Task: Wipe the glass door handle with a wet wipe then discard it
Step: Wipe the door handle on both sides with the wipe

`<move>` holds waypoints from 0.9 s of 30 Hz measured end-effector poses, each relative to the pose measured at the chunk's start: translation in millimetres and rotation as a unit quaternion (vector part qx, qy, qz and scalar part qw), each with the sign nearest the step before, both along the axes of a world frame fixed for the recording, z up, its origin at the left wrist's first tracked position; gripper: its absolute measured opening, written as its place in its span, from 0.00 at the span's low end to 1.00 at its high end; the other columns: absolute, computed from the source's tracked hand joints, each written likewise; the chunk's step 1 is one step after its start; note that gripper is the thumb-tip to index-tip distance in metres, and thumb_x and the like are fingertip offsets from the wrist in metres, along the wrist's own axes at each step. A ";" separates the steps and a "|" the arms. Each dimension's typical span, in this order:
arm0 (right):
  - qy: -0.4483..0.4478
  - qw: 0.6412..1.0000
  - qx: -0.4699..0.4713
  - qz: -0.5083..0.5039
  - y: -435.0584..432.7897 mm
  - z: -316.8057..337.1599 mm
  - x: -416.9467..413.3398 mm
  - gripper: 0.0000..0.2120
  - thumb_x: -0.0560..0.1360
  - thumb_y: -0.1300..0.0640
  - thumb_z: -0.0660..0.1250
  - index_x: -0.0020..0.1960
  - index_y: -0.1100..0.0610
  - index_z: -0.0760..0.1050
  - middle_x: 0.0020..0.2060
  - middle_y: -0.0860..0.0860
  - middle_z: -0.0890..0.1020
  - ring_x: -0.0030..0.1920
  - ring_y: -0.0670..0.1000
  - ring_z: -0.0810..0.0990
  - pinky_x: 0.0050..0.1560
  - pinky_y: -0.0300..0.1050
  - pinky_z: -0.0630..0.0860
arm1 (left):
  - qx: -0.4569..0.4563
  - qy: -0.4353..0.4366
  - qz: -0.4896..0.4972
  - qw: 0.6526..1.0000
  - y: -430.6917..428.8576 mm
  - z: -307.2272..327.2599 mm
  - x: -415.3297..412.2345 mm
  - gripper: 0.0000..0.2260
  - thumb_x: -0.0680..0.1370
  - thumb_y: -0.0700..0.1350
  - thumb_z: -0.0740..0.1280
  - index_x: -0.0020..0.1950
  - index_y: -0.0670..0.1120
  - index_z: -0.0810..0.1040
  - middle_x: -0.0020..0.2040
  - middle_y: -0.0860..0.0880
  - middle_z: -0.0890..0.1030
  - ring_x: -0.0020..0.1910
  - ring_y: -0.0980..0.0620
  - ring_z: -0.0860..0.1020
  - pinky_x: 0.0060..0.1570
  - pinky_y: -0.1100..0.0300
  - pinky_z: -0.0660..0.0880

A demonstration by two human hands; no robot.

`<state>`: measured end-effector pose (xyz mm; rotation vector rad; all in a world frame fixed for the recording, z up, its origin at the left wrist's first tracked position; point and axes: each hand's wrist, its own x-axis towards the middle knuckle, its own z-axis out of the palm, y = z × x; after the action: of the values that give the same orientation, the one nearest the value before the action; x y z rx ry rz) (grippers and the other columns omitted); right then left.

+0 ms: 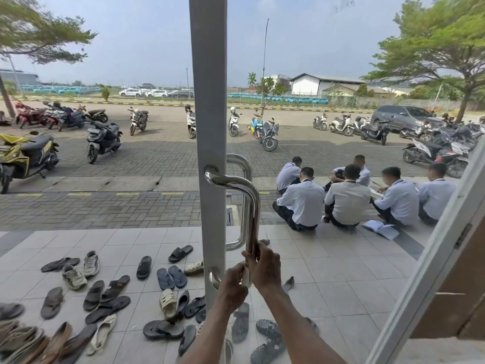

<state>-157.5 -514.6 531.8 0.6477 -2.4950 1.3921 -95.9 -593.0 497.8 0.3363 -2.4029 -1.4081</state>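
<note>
Both hands sit low on the stainless pull handle [252,206]. The right hand [265,266] has its fingers curled round the bar. Just below them, the left hand [232,283] curls round a pale strip, apparently the wet wipe [246,277], held against the bar's lower end. The wipe is best kept wrapped fully round the tube under the fingers, then drawn upward toward the top bend, back side included.
</note>
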 end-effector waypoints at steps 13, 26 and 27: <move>-0.040 0.987 -0.096 -0.123 33.8 -39.5 10.5 0.11 0.77 0.56 0.66 0.57 0.59 0.78 0.46 0.53 0.84 0.47 0.51 0.83 0.48 0.41 0.77 | 0.000 -0.008 0.127 0.992 -0.1 -12.6 -14.8 0.04 0.69 0.48 0.76 0.35 0.52 0.84 0.29 0.62 0.81 0.31 0.69 0.76 0.29 0.70 0.70; 0.035 0.984 -0.151 -0.094 8.5 -45.8 32.0 0.08 0.73 0.63 0.71 0.52 0.58 0.81 0.44 0.48 0.85 0.44 0.43 0.82 0.48 0.43 0.81 | 0.028 0.019 0.094 0.995 -9.5 19.1 -25.9 0.09 0.68 0.55 0.75 0.43 0.52 0.87 0.38 0.55 0.85 0.40 0.59 0.83 0.42 0.59 0.80; 0.044 0.982 -0.156 -0.096 6.6 -47.9 33.1 0.09 0.74 0.61 0.71 0.54 0.59 0.81 0.46 0.49 0.85 0.46 0.45 0.83 0.50 0.43 0.80 | 0.041 0.021 0.076 0.996 -11.4 19.6 -25.8 0.08 0.69 0.54 0.75 0.42 0.52 0.87 0.38 0.54 0.85 0.40 0.58 0.83 0.43 0.59 0.80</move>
<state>-124.4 -508.0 483.9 0.3835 -2.1405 1.5935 -121.7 -604.4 517.4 0.4941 -2.2390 -1.4316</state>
